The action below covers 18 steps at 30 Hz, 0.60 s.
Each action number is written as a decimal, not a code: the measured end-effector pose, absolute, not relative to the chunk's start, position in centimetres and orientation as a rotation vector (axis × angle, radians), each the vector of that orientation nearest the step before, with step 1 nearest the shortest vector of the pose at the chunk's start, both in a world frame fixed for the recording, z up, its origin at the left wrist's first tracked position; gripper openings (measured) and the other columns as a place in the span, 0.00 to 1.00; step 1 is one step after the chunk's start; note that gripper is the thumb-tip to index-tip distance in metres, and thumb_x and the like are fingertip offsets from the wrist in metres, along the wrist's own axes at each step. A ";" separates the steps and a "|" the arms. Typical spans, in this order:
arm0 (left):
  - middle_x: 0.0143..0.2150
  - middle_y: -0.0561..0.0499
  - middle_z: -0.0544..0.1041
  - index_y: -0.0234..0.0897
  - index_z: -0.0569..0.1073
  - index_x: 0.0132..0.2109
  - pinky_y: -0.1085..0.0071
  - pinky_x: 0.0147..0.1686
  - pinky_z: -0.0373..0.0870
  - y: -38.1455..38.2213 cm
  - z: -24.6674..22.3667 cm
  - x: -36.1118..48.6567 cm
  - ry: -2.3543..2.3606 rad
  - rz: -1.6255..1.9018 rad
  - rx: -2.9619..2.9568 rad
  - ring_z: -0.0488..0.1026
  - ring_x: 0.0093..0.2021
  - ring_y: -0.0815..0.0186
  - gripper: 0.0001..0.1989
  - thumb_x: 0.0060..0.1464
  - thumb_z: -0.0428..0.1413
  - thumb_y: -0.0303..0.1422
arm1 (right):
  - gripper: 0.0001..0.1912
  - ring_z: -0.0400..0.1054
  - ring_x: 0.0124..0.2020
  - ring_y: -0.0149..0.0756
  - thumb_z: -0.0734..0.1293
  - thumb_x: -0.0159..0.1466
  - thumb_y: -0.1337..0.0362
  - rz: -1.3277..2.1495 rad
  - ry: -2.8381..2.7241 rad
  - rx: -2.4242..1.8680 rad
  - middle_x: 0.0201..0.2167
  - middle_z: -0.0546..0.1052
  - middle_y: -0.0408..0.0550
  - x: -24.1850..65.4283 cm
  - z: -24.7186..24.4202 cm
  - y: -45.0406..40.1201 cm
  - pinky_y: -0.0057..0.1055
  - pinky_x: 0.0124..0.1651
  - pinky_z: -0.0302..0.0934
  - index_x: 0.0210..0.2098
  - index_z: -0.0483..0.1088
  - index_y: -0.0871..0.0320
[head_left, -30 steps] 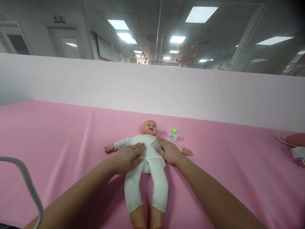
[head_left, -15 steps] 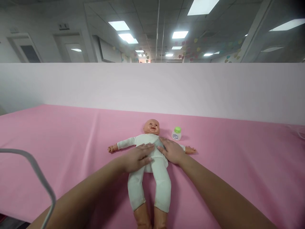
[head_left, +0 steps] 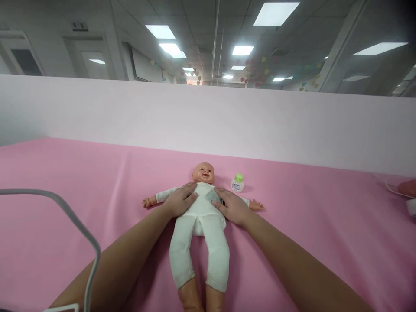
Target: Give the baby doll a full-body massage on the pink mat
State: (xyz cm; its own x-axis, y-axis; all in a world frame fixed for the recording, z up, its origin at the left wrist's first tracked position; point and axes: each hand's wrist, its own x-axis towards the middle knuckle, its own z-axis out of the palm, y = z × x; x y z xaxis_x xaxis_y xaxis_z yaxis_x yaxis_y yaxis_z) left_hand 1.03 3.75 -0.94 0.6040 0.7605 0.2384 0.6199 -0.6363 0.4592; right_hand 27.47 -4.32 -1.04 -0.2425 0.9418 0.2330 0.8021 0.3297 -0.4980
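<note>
A baby doll [head_left: 203, 206] in a white outfit lies on its back, head away from me and arms spread. My left hand [head_left: 180, 200] rests on the left side of its chest near the shoulder, fingers stretched out and nothing held. On the opposite side of the chest lies my right hand [head_left: 233, 205], flat, with its thumb apart from the fingers. Between the hands a greyish patch shows on the doll's chest. Just beyond my right hand stands a small clear bottle [head_left: 237, 183] with a green cap.
Pink sheeting [head_left: 292, 225] covers the surface under the doll. A low white wall [head_left: 208, 117] runs along the back. At the left a grey cable [head_left: 69, 212] curves through the foreground. A partly cut-off reddish object [head_left: 407, 188] lies at the right edge.
My left hand has moved from the middle of the doll's belly up and left to the side of its chest. My right hand stays on the chest. The view has tilted slightly.
</note>
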 end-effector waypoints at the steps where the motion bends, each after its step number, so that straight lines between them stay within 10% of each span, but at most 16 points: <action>1: 0.76 0.45 0.60 0.34 0.61 0.75 0.58 0.75 0.51 3.8 -1.0 0.9 1.129 0.602 2.495 0.57 0.76 0.55 0.38 0.70 0.40 0.54 | 0.35 0.57 0.73 0.54 0.62 0.73 0.45 0.390 -2.095 -1.528 0.72 0.65 0.56 27.4 -0.6 -4.7 0.54 0.72 0.54 0.73 0.61 0.55; 8: 0.76 0.45 0.61 0.34 0.61 0.75 0.58 0.75 0.51 3.8 -1.0 0.7 1.132 0.612 2.474 0.59 0.75 0.54 0.38 0.70 0.39 0.55 | 0.32 0.70 0.64 0.50 0.67 0.69 0.41 0.992 -2.188 -0.916 0.63 0.76 0.50 24.1 4.9 -10.0 0.47 0.66 0.64 0.66 0.71 0.49; 12: 0.76 0.44 0.60 0.33 0.61 0.75 0.58 0.75 0.50 4.0 -1.4 0.8 1.121 0.610 2.487 0.57 0.76 0.54 0.38 0.70 0.39 0.54 | 0.31 0.73 0.62 0.49 0.69 0.66 0.38 1.002 -2.363 -0.749 0.58 0.81 0.46 22.3 5.7 -11.5 0.49 0.73 0.53 0.62 0.75 0.47; 18: 0.76 0.44 0.59 0.32 0.61 0.75 0.59 0.75 0.50 4.2 -1.7 0.9 1.083 0.584 2.493 0.56 0.77 0.56 0.37 0.71 0.38 0.52 | 0.44 0.41 0.79 0.55 0.62 0.70 0.36 0.562 -2.441 -1.208 0.76 0.56 0.50 23.6 2.6 -7.7 0.57 0.78 0.35 0.77 0.53 0.51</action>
